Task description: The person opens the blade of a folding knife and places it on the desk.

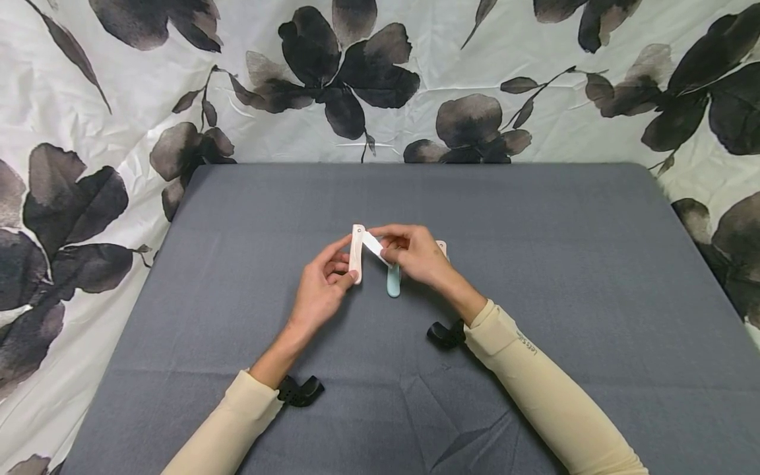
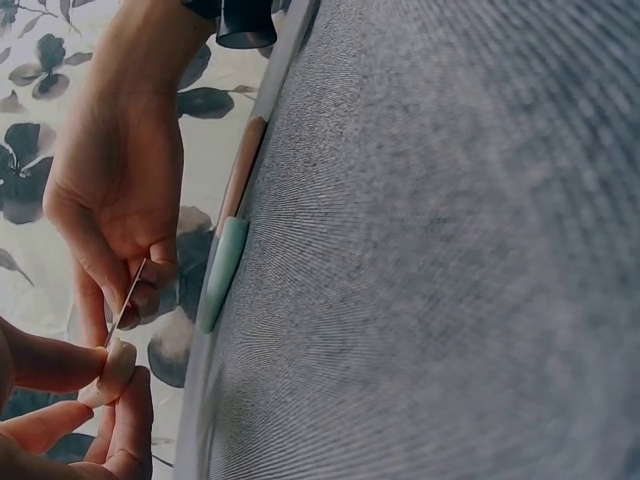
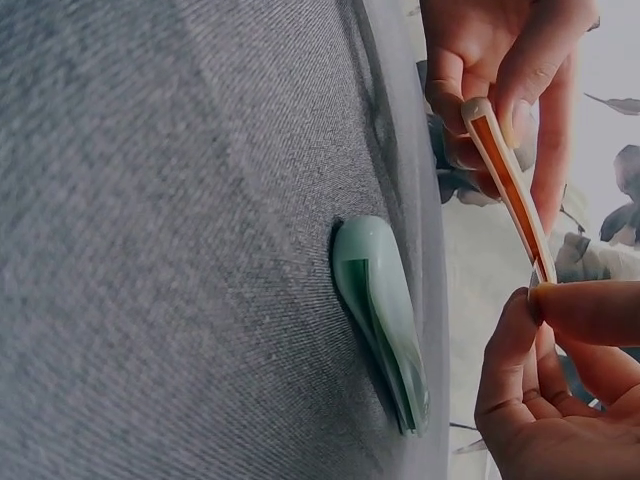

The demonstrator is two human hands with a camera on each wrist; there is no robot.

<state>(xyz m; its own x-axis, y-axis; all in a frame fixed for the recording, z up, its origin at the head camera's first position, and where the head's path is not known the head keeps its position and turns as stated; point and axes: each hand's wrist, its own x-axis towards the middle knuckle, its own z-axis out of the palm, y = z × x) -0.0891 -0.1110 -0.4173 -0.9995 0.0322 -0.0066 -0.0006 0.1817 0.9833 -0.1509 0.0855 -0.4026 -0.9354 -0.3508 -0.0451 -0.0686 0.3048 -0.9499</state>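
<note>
A pale pink folding knife [image 1: 355, 256], partly unfolded, is held aloft.

Cream sleeves [image 1: 546, 389], black wrist cameras [image 1: 301, 392]

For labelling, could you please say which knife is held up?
The pink knife in the left hand and right hand, blade out; the green knife and other pink knife lie on the table.

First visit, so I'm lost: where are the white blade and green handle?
White blade [image 1: 373, 244]: head view, middle of its flat side.
Green handle [image 3: 390, 305]: right wrist view, middle of its rounded side.
</note>
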